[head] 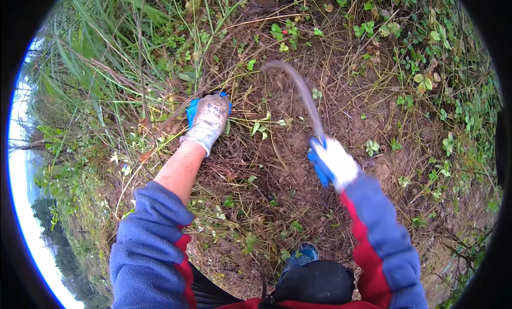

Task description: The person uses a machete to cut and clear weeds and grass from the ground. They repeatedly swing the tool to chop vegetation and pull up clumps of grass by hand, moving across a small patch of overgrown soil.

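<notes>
My left hand (210,119), in a soiled white work glove with a blue palm, is closed around a bunch of weed stems (250,120). Leafy ends stick out to its right, and its fingertips are mostly hidden under the hand. On the right, my right hand (335,162) wears a similar white and blue glove and grips a sickle. The curved sickle blade (305,94) is motion-blurred; it points away from me, its tip bending left towards the stems but apart from my left hand. The handle is hidden in my fist.
Tall green grass (108,41) and thin woody stalks stand at the upper left. Cut dry stems litter the brown soil (288,149). Low leafy plants (444,93) cover the right side. My blue shoe (306,254) is on the ground just before me, below my dark-clothed knee (316,283).
</notes>
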Motion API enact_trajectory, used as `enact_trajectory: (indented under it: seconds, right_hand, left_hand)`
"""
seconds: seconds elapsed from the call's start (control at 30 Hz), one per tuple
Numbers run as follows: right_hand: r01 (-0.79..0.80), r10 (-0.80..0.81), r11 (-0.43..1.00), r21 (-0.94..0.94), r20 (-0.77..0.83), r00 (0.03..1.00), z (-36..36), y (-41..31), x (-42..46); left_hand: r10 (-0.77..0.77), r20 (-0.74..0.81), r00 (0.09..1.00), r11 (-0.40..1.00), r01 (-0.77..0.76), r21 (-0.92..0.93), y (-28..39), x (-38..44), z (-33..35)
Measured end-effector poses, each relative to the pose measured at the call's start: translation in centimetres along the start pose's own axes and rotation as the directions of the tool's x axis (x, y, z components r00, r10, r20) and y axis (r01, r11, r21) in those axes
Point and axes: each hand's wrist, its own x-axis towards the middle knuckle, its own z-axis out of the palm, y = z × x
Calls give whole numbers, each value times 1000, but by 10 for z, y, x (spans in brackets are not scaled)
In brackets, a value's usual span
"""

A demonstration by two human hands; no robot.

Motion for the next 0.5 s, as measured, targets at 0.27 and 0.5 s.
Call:
enact_trajectory:
  seconds: [0.27, 0.5]
  right_hand:
    - [64, -59, 580, -812, 37, 998, -1, 125, -87]
    - [-211, 210, 977, -32, -23, 977, -26, 29, -87]
  left_hand:
    - [16, 3, 1000, 999, -16, -43, -27, -39, 9]
    - [-47, 47, 998, 999, 48, -19, -30, -54, 18]
